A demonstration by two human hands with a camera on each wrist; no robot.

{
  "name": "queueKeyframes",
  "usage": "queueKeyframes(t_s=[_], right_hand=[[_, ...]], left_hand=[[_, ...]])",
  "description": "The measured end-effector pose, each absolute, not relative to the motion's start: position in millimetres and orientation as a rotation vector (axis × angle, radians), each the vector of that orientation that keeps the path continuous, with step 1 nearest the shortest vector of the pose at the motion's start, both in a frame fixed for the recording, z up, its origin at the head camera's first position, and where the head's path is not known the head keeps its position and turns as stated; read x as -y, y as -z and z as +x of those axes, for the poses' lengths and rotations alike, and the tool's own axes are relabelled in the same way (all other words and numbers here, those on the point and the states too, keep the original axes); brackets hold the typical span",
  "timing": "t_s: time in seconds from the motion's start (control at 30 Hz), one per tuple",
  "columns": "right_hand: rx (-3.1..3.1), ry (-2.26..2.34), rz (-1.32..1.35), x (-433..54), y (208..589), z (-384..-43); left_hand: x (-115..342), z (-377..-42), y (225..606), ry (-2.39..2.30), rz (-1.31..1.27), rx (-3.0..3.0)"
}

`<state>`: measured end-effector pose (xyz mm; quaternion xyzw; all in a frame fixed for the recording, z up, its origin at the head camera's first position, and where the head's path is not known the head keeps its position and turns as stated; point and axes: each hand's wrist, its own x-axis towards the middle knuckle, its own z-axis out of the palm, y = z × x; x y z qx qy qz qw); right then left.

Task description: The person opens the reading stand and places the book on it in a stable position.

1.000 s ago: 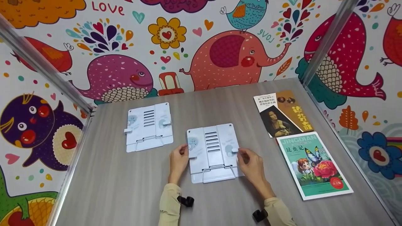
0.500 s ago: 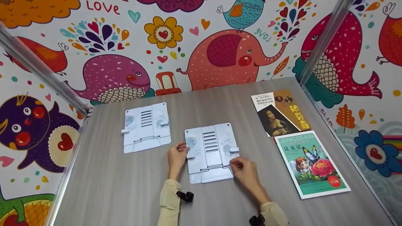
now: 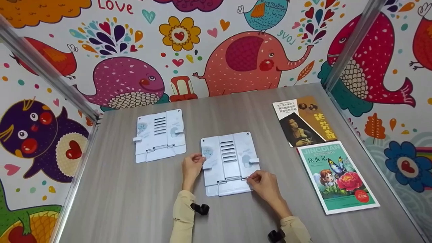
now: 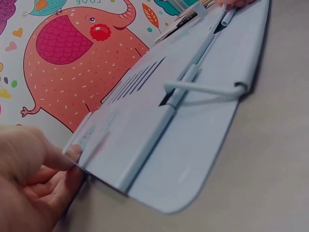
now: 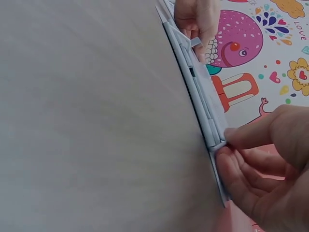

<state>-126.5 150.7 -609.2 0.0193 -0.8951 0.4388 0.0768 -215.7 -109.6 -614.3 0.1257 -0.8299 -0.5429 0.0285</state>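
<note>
A pale blue-white book stand (image 3: 211, 155) lies flat on the table in front of me, with slots down its middle and small page clips at both sides. My left hand (image 3: 191, 168) pinches its left edge; in the left wrist view the thumb (image 4: 73, 152) lies on top and the fingers are underneath. My right hand (image 3: 265, 185) is at the lower right, thumb and index finger pinching the end of the wire bracket (image 4: 207, 89). The right wrist view shows that thumb (image 5: 241, 135) at the stand's edge; the fingertips partly hide the bracket's end.
A second, similar book stand (image 3: 160, 135) lies flat at the back left. Two books are on the right: a brown and white one (image 3: 303, 121) behind a green one (image 3: 337, 179). Patterned walls (image 3: 189, 67) border the table (image 3: 128, 202) at the back and sides.
My right hand has moved down from the right page clip to the wire bracket at the stand's lower right. My left hand has stayed on the left edge.
</note>
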Motion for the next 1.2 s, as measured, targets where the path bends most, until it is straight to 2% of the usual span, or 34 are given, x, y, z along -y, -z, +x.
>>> queueKeyframes(t_s=[0.57,1.2], right_hand=[[2.740,-1.371,0.024,-151,609,-123],[2.662,-1.433,0.136,-158,616,-117]], left_hand=[[109,-217,618,1.674,0.365,2.518],[107,-217,615,1.690,0.448,2.531]])
